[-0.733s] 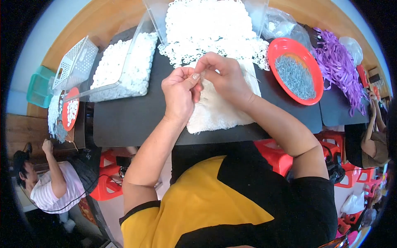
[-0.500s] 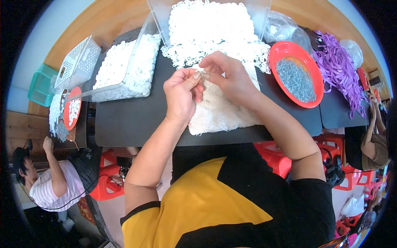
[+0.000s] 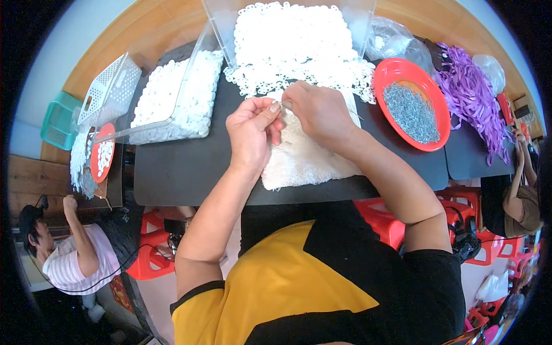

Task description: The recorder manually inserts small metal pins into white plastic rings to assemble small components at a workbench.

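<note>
My left hand (image 3: pixel 251 127) is closed in a pinch, thumb against forefinger, over a cream, fluffy cloth (image 3: pixel 307 164). Close beside its fingertips, my right hand (image 3: pixel 316 112) is bent inward with its fingers curled together. Whatever small thing is between the fingertips is too small and covered to name. Just beyond both hands lies a spread of small white pieces with holes (image 3: pixel 253 80), spilling from a clear plastic bin (image 3: pixel 362 29) heaped with the same pieces. A red oval bowl (image 3: pixel 397 129) of thin metal pieces (image 3: pixel 411 109) stands to the right of my right hand.
At left, another clear bin (image 3: pixel 167 125) holds white pieces, near a white perforated basket (image 3: pixel 112 89), a green basket (image 3: pixel 57 121) and a red dish (image 3: pixel 103 152). Purple ribbons (image 3: pixel 474 98) pile up at right. People sit to each side; red stools (image 3: pixel 152 253) stand below the dark table (image 3: pixel 172 178).
My right hand's raised fingers have curled down, and the hand has turned over so its back shows more. The left hand has stayed nearly still.
</note>
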A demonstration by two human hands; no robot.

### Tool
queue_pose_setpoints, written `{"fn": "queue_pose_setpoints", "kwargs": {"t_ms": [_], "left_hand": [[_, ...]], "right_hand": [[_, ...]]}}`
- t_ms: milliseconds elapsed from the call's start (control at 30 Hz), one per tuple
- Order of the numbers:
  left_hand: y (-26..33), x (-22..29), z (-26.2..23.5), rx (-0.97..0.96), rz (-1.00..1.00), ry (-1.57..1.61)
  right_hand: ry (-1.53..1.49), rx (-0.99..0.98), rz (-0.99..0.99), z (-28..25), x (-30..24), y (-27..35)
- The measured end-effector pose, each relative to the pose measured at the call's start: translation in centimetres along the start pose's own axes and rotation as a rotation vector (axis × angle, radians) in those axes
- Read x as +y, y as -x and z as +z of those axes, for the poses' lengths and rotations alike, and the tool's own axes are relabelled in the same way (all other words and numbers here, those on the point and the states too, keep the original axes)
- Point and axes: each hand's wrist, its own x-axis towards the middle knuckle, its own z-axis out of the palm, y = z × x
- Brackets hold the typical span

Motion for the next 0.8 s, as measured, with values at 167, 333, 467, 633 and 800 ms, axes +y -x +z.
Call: {"fn": "queue_pose_setpoints", "kwargs": {"t_ms": [167, 333, 467, 633, 800], "left_hand": [[0.0, 0.1, -0.2, 0.005, 0.012, 0.001], [-0.4, 0.6, -0.6, 0.073, 0.034, 0.019], [-0.5, 0.5, -1.0, 0.090, 0.001, 0.055], [-0.5, 0.8, -0.8, 0.077, -0.006, 0.056], [-0.4, 0.7, -0.9, 0.061, -0.015, 0.042]], "right_hand": [[-0.028, -0.039, 0.129, 0.0, 0.1, -0.1], [-0.001, -0.002, -0.048, -0.1, 1.1, -0.2], [0.085, -0.008, -0.177, 0.6, 1.1, -0.2], [0.174, -0.048, -0.185, 1.5, 1.4, -0.1], [0.247, -0.017, -0.204, 2.2, 1.2, -0.1]]}}
